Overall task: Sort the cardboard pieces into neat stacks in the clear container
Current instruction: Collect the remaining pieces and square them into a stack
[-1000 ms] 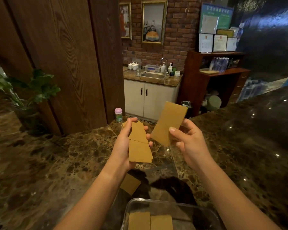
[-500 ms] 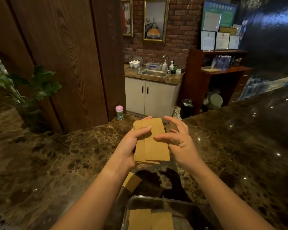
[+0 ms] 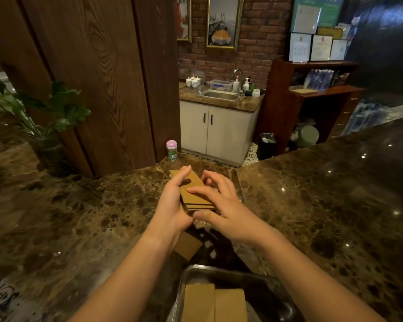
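Both-handed grip, left hand (image 3: 172, 206) and right hand (image 3: 221, 205), around cardboard stack (image 3: 196, 194).

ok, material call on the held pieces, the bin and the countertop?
Held stack: matte tan cardboard, apparently corrugated; layered edges show at the near end.
Container: clear, glossy, likely plastic; the two cardboard stacks inside show through it.
Countertop: polished brown mottled stone, marble-like or an imitation; it mirrors the ceiling lights.
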Demonstrator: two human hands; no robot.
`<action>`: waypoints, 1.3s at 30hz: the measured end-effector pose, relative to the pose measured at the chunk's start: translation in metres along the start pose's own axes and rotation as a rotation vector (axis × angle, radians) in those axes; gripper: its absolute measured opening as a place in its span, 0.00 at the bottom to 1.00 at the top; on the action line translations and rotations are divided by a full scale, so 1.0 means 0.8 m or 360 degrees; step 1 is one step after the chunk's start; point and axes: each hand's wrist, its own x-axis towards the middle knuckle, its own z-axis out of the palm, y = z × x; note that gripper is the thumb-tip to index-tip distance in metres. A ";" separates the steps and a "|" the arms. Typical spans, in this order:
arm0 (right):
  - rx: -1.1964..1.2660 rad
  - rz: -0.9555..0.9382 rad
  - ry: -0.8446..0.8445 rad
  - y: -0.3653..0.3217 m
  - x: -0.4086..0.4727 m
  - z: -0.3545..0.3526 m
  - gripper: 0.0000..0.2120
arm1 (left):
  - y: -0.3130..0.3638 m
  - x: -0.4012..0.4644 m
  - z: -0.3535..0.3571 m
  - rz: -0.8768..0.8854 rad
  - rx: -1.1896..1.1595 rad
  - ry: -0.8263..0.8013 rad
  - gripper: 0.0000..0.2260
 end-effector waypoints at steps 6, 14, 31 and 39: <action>0.0447 0.0365 -0.0116 0.009 0.043 0.035 0.35 | 0.054 -0.013 -0.076 0.0549 0.0045 0.0324 0.14; -0.0702 0.0921 -0.0903 0.025 0.094 0.140 0.36 | 0.075 -0.026 -0.166 0.0584 -0.0039 0.0610 0.14; 0.1686 0.0870 0.0298 -0.024 0.042 -0.004 0.12 | 0.036 -0.011 -0.056 0.0255 0.0279 -0.0081 0.23; 0.0964 0.0131 0.0844 -0.018 -0.010 -0.045 0.17 | 0.018 0.004 0.000 0.0099 0.0382 -0.0051 0.21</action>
